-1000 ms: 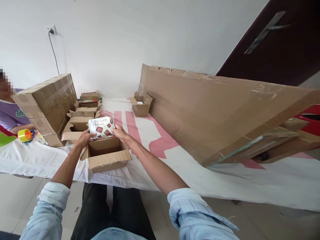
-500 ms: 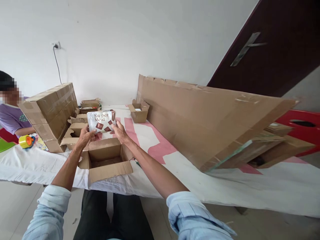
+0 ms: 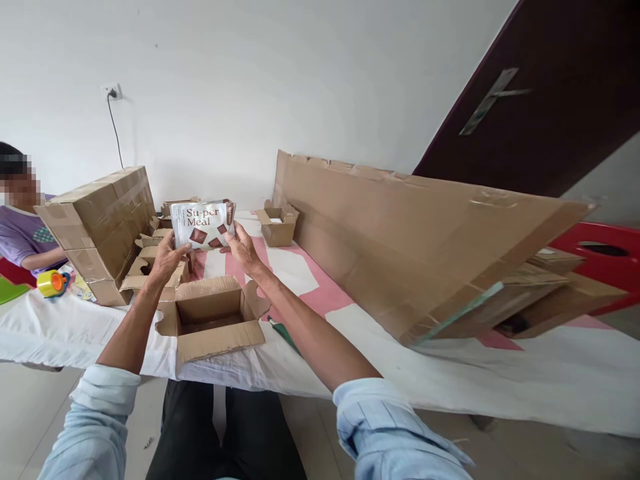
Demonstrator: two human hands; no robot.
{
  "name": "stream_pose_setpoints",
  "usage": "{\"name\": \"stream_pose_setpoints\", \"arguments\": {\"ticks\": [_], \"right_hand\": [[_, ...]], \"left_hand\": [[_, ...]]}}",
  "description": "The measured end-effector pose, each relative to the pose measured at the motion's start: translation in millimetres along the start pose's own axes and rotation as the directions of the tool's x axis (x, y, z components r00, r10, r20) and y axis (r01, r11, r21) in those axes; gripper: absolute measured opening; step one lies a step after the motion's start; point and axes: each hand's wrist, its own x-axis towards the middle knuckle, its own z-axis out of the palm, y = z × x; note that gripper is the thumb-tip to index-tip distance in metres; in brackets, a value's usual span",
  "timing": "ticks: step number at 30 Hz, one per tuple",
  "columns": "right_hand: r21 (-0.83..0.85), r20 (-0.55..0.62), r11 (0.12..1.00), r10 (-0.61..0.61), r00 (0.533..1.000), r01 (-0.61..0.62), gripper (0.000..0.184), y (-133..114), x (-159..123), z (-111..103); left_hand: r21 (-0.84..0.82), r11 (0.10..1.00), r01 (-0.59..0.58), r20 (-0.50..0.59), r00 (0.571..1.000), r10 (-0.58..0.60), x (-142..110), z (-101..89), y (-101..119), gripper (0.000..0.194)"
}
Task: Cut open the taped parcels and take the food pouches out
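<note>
Both hands hold up a stack of white "Super Meal" packets (image 3: 202,225) with brown squares printed on them. My left hand (image 3: 167,259) grips the lower left corner, fingers closed. My right hand (image 3: 241,245) pinches the lower right corner. The packets hang above and behind an open small cardboard box (image 3: 213,320) that sits at the near edge of the table, flaps spread, nothing visible inside it.
A white and pink cloth (image 3: 310,293) covers the table. Taped cartons (image 3: 100,213) are stacked at the left, open small boxes (image 3: 277,225) behind. A long flat cardboard carton (image 3: 410,247) lies at the right. A person in purple (image 3: 23,233) sits far left beside a yellow tape dispenser (image 3: 51,282).
Both hands have lifted the packets up and away from the open box, from just above its back edge to well above it.
</note>
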Motion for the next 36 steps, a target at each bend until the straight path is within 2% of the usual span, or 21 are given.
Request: {"name": "stream_pose_setpoints", "arguments": {"ticks": [6, 10, 13, 18, 23, 25, 27, 29, 32, 34, 36], "right_hand": [[0.002, -0.007, 1.000, 0.016, 1.000, -0.016, 0.075, 3, -10, -1], [0.037, -0.009, 0.992, 0.120, 0.993, -0.120, 0.071, 17, -34, -2], [0.032, 0.035, 0.979, 0.201, 0.979, -0.202, 0.064, 21, -56, -4], [0.044, 0.064, 0.970, 0.236, 0.970, -0.239, 0.066, 16, -82, -8], [0.177, 0.095, 0.921, 0.336, 0.937, -0.348, 0.059, 12, -92, -17], [0.214, 0.046, 0.917, 0.336, 0.941, -0.338, 0.055, 9, -95, -25], [0.240, -0.009, 0.920, 0.320, 0.947, -0.309, 0.053, 5, -97, -33], [0.258, -0.073, 0.927, 0.301, 0.951, -0.274, 0.052, -1, -97, -44], [0.275, -0.183, 0.939, 0.262, 0.947, -0.206, 0.053, -6, -94, -59], [0.273, -0.232, 0.946, 0.243, 0.942, -0.177, 0.054, -5, -92, -69], [0.268, -0.259, 0.949, 0.238, 0.936, -0.167, 0.056, 0, -92, -76]], "left_hand": [[-0.042, 0.999, 0.025, 0.005, 1.000, -0.025, -5, 3.3, -7, 0.071], [-0.070, 0.991, 0.112, 0.013, 0.994, -0.112, -23, 4.1, -20, 0.074], [-0.074, 0.980, 0.182, 0.082, 0.981, -0.176, -40, 0.7, -27, 0.072], [0.026, 0.975, 0.220, 0.119, 0.968, -0.221, -60, -5.2, -26, 0.069], [0.134, 0.986, 0.098, 0.213, 0.969, -0.125, -82, -5.5, -21, 0.055], [0.274, 0.961, 0.044, 0.231, 0.967, -0.110, -94, -6.0, -25, 0.060], [0.477, 0.879, -0.015, 0.267, 0.955, -0.129, -106, -6.3, -32, 0.070], [0.647, 0.754, -0.113, 0.345, 0.926, -0.157, -116, -5.7, -38, 0.073], [0.757, 0.596, -0.269, 0.469, 0.858, -0.209, -123, -4.6, -43, 0.066], [0.758, 0.569, -0.320, 0.521, 0.822, -0.230, -125, -5.2, -43, 0.068], [0.717, 0.606, -0.346, 0.568, 0.794, -0.219, -127, -6.6, -42, 0.069]]}}
